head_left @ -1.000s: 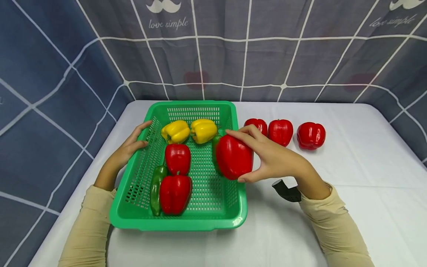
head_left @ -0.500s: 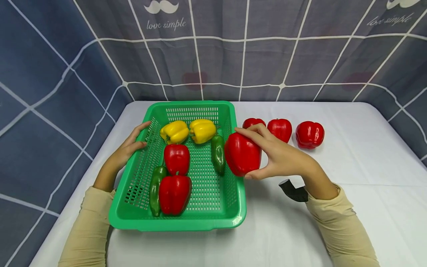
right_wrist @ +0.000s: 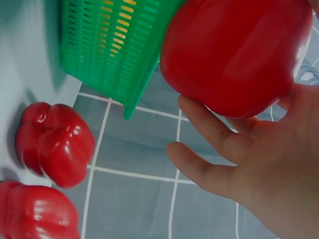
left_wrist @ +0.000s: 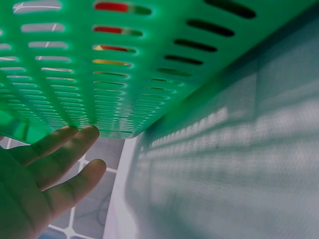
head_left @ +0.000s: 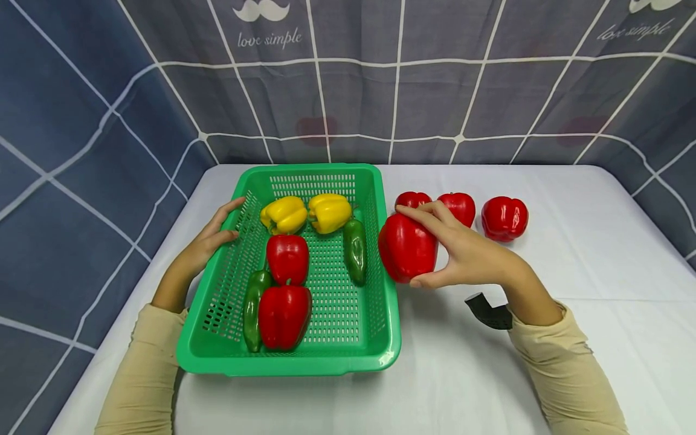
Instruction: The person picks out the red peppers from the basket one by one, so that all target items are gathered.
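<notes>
Now, before the dark checked cloth (head_left: 359, 96) at the far side and on the white table (head_left: 598, 241), the green basket (head_left: 288, 366) sits at left, with the left hand's (head_left: 209, 238) loose fingers resting on its left rim; the right hand (head_left: 467, 251), thumb and fingers clamped on a large red pepper (head_left: 408, 249), has moved rightward since a second ago, so that pepper is at the basket's right rim instead of over the inside, near three red peppers (head_left: 504, 219) farther right, which, I would judge, takes it out of the basket's load; that shift also bares the green pepper (head_left: 355, 251) inside at right; smallest, white script (head_left: 269, 40) reads "love simple" far left and, less crisply, far right, while no label shows on basket or peppers
</notes>
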`<state>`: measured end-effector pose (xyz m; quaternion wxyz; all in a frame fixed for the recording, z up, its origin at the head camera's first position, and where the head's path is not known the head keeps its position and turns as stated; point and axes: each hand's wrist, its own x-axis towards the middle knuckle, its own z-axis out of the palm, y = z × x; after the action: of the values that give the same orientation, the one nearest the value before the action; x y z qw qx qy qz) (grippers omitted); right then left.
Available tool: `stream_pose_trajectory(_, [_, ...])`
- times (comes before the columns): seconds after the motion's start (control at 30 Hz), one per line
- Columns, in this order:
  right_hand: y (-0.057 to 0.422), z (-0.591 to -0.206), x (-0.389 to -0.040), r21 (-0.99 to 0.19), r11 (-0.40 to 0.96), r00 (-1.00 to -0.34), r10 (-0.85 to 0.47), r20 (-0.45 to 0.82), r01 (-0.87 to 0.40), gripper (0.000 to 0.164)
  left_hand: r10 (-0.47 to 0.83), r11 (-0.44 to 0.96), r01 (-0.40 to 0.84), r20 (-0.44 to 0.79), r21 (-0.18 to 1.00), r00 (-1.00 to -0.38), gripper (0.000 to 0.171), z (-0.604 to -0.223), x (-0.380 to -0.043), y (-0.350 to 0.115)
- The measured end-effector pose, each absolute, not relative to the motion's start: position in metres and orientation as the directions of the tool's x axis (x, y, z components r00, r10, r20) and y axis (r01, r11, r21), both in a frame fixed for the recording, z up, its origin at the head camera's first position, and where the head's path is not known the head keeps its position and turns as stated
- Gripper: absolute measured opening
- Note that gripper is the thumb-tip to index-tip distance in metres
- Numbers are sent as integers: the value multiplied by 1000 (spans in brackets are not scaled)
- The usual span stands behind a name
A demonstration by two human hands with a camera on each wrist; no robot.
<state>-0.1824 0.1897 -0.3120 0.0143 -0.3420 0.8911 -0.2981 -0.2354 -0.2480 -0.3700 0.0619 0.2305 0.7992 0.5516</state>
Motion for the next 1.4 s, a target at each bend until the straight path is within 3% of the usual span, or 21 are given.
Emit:
stream_pose_trajectory(0.9, [211,-337,-194,-425,706,-811,-569,135,-566,94,432,279,281,141,918,-891,61,-371,-236,-248])
stream_pose_trajectory(1.4, [206,-355,-201,-394,760,-837,-544,48,-517,98,423,307,280,133,910,-896,62,-371,-237,-249])
